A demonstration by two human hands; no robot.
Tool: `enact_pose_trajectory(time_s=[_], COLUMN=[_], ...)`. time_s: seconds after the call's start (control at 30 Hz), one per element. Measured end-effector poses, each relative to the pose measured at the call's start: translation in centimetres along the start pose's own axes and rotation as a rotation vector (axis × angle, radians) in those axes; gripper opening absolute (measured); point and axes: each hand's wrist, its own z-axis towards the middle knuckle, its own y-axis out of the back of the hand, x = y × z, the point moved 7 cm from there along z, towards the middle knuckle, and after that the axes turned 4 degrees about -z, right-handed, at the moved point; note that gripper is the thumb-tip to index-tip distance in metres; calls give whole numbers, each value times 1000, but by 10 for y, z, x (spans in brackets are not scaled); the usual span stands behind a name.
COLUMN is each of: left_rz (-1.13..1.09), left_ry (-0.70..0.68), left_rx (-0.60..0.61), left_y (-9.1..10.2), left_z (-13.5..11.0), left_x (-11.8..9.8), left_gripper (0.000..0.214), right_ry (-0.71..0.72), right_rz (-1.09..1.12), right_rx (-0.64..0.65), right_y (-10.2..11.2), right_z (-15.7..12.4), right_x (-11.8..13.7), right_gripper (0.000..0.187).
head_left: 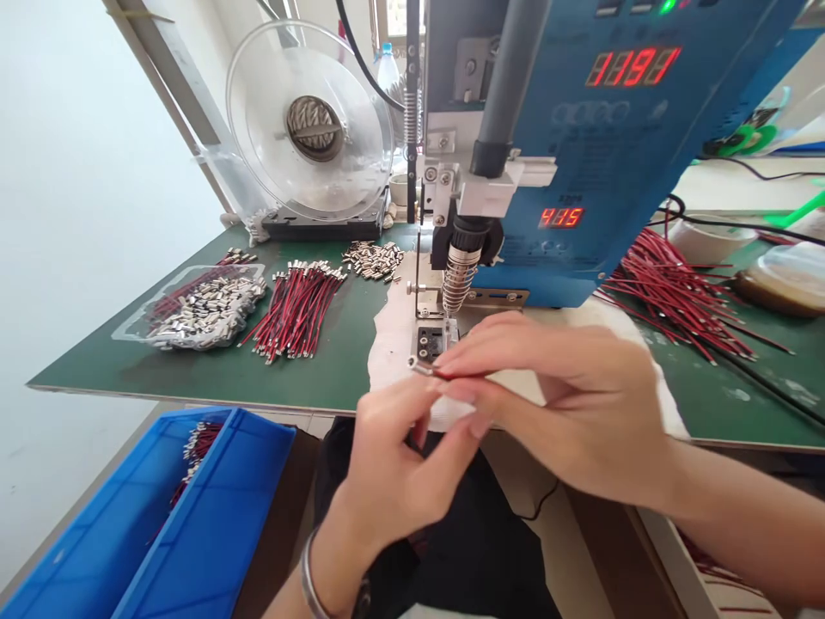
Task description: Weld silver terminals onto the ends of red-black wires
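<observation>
In front of the soldering machine's tip (pixel 449 322), both my hands meet around one small wire lead. A silvery barrel connector (pixel 422 367) sits at its left end, with red wire (pixel 444 374) running back from it. My right hand (pixel 573 400) pinches this wire between thumb and fingers just behind the connector. Below and to the left, my left hand (pixel 403 460) is curled closed, its index finger against the underside of the lead and its thumb by the right fingertips. The rest of the wire is hidden by my fingers.
The blue machine (pixel 567 163) shows red digits. Left on the green table (pixel 351 370) are a plastic tray (pixel 132 327) of connectors, a wire bundle (pixel 300 309) and loose connectors (pixel 374 260). More wires (pixel 676 288) lie right. Blue bins (pixel 193 516) stand lower left; a clear reel (pixel 258 112) stands behind.
</observation>
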Motion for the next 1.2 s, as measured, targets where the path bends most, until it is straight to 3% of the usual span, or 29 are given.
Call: enact_pose_trajectory(time_s=[0.17,0.3,0.43,0.57,0.7,0.8,1.07,1.2], left_rz=[-120,12,347,835,1076,1164,1164,1124], left_ry=[93,209,362,418,432,434,301,429], left_rx=[-51,-9,-7,153,280,320,330,261], left_y=[0,32,87,118,124,127,123,131], left_z=[-23,-19,12,61,97,108,101,97], left_x=[-7,5,28,54,76,87,78,75], left_gripper=[21,34,50,50,47,44,60,67], right_ry=[-26,28,-61,-94,-70,-92,-249,-253], right_rz=[140,37,-166,-264,-376,-478,-526,-533], right_rx=[-56,-20,-65,-100,-84,-72,7,32], right_y=[-27,-24,3,26,40,51,59,59], right_z=[-9,-19,-34,-47,-57,-62,-75,-80], right_x=[9,6,-9,-17,-22,-31,-53,-62], right_gripper=[6,10,7,7,11,10,11,12])
